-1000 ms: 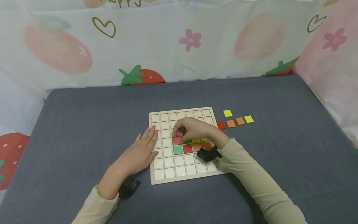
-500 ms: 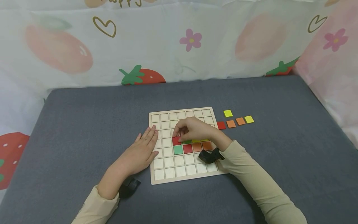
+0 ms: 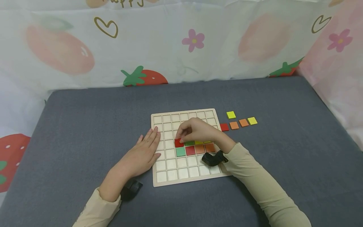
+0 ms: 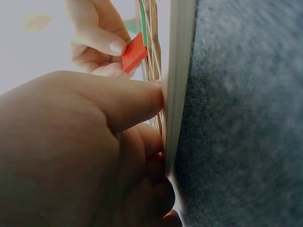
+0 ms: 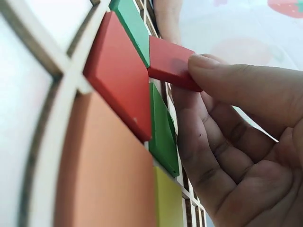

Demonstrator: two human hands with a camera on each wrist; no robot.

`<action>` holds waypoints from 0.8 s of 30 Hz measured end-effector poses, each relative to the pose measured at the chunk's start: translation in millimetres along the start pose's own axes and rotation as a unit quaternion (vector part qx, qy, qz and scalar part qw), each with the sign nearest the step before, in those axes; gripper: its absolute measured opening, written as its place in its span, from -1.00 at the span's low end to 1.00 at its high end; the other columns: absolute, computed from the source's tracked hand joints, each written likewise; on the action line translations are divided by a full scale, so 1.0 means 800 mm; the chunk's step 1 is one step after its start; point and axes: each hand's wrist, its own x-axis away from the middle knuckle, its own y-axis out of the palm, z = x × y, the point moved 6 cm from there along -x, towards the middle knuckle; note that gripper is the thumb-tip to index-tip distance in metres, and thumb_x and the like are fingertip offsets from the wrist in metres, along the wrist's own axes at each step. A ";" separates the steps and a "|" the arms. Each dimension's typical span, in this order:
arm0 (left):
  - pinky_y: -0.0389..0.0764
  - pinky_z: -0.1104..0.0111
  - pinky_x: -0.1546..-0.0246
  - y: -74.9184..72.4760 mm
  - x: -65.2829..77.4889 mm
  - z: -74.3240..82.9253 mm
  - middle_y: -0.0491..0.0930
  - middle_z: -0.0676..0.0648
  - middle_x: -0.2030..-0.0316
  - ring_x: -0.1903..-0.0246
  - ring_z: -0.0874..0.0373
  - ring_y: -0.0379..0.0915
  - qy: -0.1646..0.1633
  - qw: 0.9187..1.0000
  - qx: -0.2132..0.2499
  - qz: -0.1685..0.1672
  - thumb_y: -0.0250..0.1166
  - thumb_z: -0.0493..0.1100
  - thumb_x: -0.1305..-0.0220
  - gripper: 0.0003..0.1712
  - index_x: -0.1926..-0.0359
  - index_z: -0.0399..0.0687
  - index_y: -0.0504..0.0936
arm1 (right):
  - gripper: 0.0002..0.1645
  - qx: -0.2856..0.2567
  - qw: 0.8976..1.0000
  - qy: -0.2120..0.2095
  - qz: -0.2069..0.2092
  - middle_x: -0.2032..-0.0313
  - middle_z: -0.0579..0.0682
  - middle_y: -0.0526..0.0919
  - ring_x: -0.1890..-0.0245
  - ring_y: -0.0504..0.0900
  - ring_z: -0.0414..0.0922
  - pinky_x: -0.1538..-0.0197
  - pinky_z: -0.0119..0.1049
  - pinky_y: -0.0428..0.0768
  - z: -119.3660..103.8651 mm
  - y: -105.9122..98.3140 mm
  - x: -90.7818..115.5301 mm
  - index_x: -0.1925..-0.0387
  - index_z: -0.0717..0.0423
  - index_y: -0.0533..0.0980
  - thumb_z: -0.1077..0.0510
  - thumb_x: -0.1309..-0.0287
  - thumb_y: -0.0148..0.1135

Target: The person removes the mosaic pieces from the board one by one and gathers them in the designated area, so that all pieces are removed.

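A pale wooden grid board [image 3: 167,182] lies on the table. My right hand [image 3: 197,130] pinches a red square tile [image 5: 169,61] between thumb and fingers. In the right wrist view this tile is tilted over its cell, beside a teal-green tile [image 5: 131,30] and a dark green one [image 5: 162,135]. Another red tile [image 3: 190,150] sits in the row nearer me, with orange tiles [image 3: 199,148] to its right. Yellow tiles [image 3: 199,142] are partly hidden by my right hand. My left hand [image 3: 143,156] rests on the board's left edge, its fingers straight.
Right of the board lie loose tiles: a red one [image 3: 224,127], orange ones [image 3: 233,125] and yellow ones [image 3: 231,114]. The dark grey tabletop [image 3: 99,126] reaches back to a printed curtain [image 3: 212,63]. Each wrist wears a black camera [image 3: 214,158].
The tile in my right hand has changed tilt slightly, and its face looks darker red. My right hand has barely shifted. The left hand stays in place.
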 end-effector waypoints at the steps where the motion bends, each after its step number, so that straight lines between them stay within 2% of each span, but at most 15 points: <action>1: -0.04 -0.05 -0.33 0.000 0.000 0.000 -0.14 -0.29 -0.43 -0.42 -0.12 -0.29 0.001 1.000 0.000 0.001 0.04 -0.09 -0.41 -0.27 -0.40 -0.42 0.01 | -0.87 -0.003 1.000 0.000 -0.001 0.36 -0.02 0.69 0.34 0.64 -0.20 0.19 -0.35 0.62 0.000 0.000 0.000 0.32 0.24 0.65 0.38 -0.03 0.33; 15: -0.02 -0.07 -0.33 0.001 -0.002 0.000 -0.14 -0.30 -0.43 -0.42 -0.13 -0.28 0.001 1.000 -0.001 0.002 0.04 -0.09 -0.41 -0.27 -0.40 -0.43 0.01 | -0.86 -0.016 1.000 0.009 0.002 0.38 -0.02 0.70 0.36 0.65 -0.19 0.21 -0.31 0.62 0.004 -0.003 0.002 0.29 0.26 0.66 0.36 -0.05 0.33; 24: -0.04 -0.05 -0.33 0.000 -0.001 0.000 -0.14 -0.30 -0.43 -0.42 -0.12 -0.30 -0.003 1.000 -0.001 -0.003 0.04 -0.09 -0.41 -0.27 -0.40 -0.42 0.01 | -0.85 -0.091 0.995 0.028 0.016 0.35 0.03 0.71 0.34 0.67 -0.08 0.17 -0.20 0.63 0.012 -0.010 0.011 0.28 0.29 0.65 0.34 -0.05 0.33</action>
